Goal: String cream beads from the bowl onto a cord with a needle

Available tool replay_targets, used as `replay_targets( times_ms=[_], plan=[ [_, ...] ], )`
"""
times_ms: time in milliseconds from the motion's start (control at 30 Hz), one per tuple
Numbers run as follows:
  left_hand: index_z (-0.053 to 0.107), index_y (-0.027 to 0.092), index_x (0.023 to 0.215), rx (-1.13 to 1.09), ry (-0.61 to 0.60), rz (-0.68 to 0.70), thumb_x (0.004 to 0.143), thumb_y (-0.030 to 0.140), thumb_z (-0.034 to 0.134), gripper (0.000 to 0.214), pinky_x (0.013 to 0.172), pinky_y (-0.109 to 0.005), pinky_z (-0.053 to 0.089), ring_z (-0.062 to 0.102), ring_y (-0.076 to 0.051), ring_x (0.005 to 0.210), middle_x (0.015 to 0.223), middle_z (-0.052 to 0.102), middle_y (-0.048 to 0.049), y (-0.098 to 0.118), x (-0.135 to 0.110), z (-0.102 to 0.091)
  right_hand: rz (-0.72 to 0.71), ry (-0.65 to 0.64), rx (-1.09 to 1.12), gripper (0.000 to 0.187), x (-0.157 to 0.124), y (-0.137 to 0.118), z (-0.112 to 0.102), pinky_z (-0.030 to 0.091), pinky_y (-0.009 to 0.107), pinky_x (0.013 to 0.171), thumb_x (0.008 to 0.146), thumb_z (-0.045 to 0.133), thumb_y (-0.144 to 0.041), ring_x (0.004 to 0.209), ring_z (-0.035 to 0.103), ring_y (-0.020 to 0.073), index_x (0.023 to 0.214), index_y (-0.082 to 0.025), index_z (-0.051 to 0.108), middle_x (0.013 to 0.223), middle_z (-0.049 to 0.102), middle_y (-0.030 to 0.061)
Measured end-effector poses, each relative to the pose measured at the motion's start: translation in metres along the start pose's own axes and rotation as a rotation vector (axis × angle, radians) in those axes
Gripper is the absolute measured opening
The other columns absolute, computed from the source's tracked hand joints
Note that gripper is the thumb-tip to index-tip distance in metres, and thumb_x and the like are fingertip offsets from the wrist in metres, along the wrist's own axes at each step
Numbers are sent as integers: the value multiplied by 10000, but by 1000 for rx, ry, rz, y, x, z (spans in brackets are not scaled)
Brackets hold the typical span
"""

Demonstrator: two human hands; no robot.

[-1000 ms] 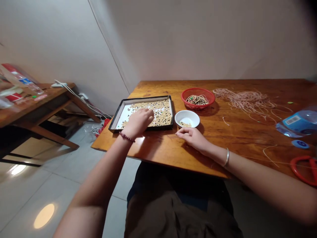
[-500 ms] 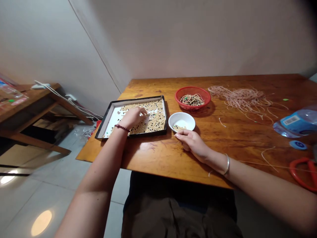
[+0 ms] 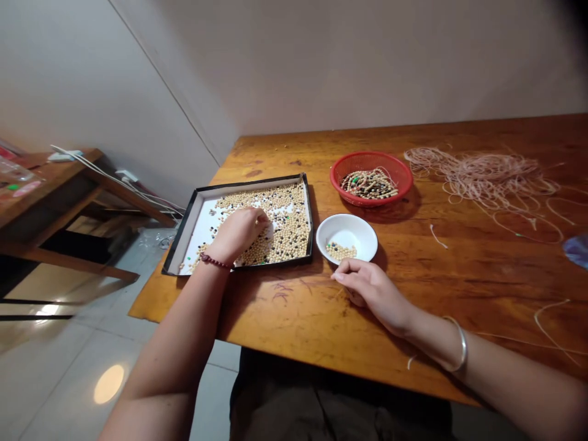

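Sorting seemed under way: the left grip (image 3: 237, 234), bunched, pinched among beads (image 3: 287, 229) in the tray (image 3: 248, 184), any catch hidden; the right grip (image 3: 372, 295) lay curled at 6 o'clock from the bowl (image 3: 346, 225); a clean pick seemed needed next.

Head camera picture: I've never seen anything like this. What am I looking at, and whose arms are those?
There is no machine here: a camera worn on a person's head looks down at their own two bare hands. The person's left hand, wearing a dark beaded bracelet, has its fingers among round pale beads in a black-rimmed white tray; I cannot tell whether it grips any. The right hand, wearing a silver bangle, lies curled on the orange-brown wooden table beside a small white bowl holding a few beads. Farther off sit a red plastic basket of beaded strings and a tangle of pale pink cord.
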State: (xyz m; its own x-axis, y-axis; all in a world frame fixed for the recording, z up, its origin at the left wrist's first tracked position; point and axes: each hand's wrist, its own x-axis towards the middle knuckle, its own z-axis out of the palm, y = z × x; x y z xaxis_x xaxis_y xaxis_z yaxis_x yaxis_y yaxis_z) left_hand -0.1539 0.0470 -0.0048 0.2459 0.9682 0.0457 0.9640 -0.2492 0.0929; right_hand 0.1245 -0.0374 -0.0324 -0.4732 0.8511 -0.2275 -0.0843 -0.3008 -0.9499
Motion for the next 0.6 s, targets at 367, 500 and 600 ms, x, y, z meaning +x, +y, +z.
replay_targets(
  times_ms=[367,500,600],
  plan=[
    [645,178,889,-78,259,-56,889,208,523,126,734,-323,479,623,-187,780,890,688,-68,50,-26,-22,-99,41,-172,208,-9,-5,-10,255,219,469,854,519,-293,508,310,81,688,-190,448,565,348,-65],
    [658,234,914,-612,403,-151,848,188,622,88,586,-208,521,658,-122,739,871,705,2,115,-72,-30,-138,130,-266,206,-33,-23,-2,309,210,482,894,497,-291,540,377,92,718,-201,442,605,391,-50],
    [654,244,893,-906,445,-150,827,113,635,148,536,-170,531,675,-108,748,846,706,16,140,-91,-24,-262,231,-365,194,-49,-30,5,309,207,468,905,491,-260,516,382,87,724,-208,440,597,392,-52]
  ],
)
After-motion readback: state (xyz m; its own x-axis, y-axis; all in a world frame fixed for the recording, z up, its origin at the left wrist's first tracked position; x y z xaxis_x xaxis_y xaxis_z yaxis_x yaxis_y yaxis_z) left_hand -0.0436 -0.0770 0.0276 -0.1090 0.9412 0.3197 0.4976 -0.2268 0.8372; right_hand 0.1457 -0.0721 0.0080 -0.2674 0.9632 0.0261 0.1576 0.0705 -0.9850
